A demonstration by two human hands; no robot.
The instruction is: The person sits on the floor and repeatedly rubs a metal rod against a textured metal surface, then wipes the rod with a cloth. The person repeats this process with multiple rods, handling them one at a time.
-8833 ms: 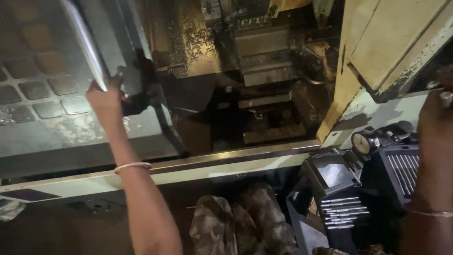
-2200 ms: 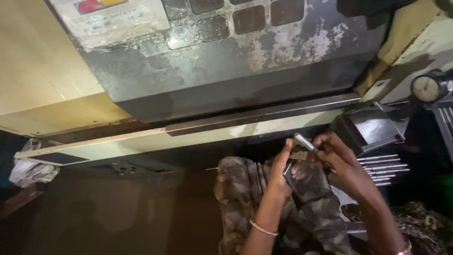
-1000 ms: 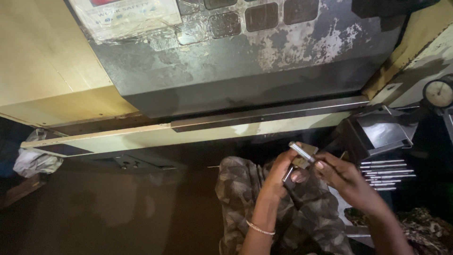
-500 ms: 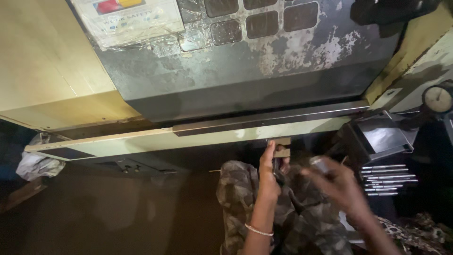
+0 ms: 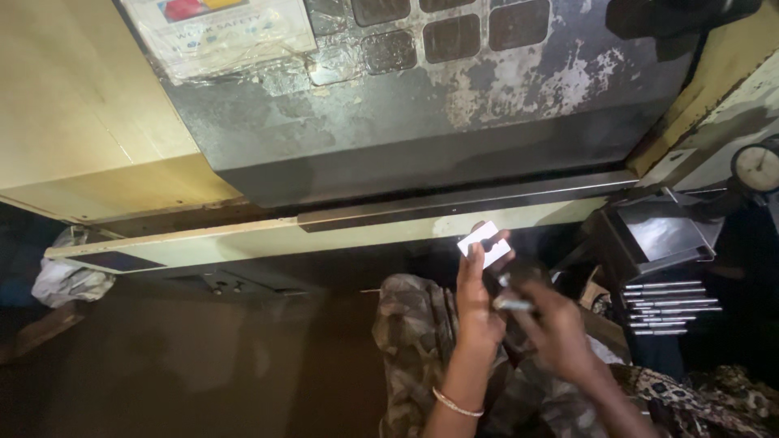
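My left hand (image 5: 477,312), a thin bangle on its wrist, is raised in front of the machine's lower rail and pinches a small flat white rectangular piece (image 5: 484,243) between thumb and fingertips. My right hand (image 5: 558,337) is blurred just to the right and slightly lower. It grips a short shiny metal part (image 5: 514,304) that points toward the left palm. Both hands hover above my lap in camouflage trousers (image 5: 414,341).
A grey machine door (image 5: 454,122) with worn paint and dark square panes fills the top, with a cream panel (image 5: 81,122) to its left. At the right are a dial gauge (image 5: 759,166), a dark metal tray (image 5: 657,235) and a rack of metal rods (image 5: 672,304). A rag (image 5: 69,280) lies far left.
Earlier my left hand was on the open machine door; the door is now closed. In the last second my left hand lifted the white piece and my right hand dropped lower with the metal part.
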